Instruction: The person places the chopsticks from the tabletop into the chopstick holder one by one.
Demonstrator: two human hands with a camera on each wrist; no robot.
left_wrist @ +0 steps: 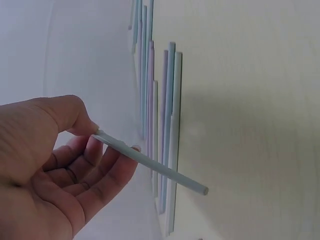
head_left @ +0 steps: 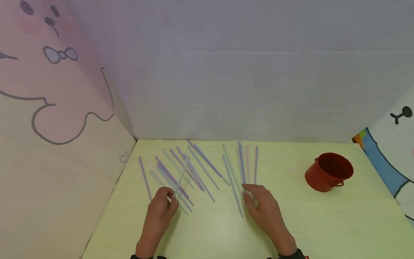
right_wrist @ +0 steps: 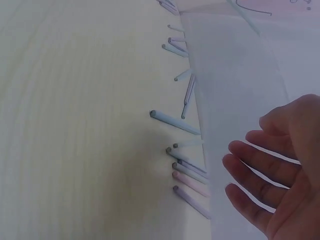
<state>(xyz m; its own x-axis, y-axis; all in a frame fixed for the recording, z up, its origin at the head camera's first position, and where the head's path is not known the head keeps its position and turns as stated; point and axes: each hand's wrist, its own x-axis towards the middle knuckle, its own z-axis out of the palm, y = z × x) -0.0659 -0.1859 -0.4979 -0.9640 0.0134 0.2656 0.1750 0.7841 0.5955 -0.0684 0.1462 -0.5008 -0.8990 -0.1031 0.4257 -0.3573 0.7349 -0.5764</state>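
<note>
1. As a person's left hand [head_left: 163, 207] pinches a slender stick [head_left: 182, 176] between thumb and fingers near one end, the right hand [head_left: 263, 207] hovers with its fingers slightly spread and nothing visible in them.
2. The work appears to be under way: one stick is raised above the table [head_left: 291, 226], while the others lie unheld in two loose groups, a left group [head_left: 171, 176] toward the table's left edge and a right group [head_left: 242, 163] running toward the middle of its far edge.
3. The raised stick looks straight, round-ended and pale blue-green, tilted over the left group.
4. A red bucket [head_left: 318, 178] sits near the table's far right corner, untouched by either hand.
</note>
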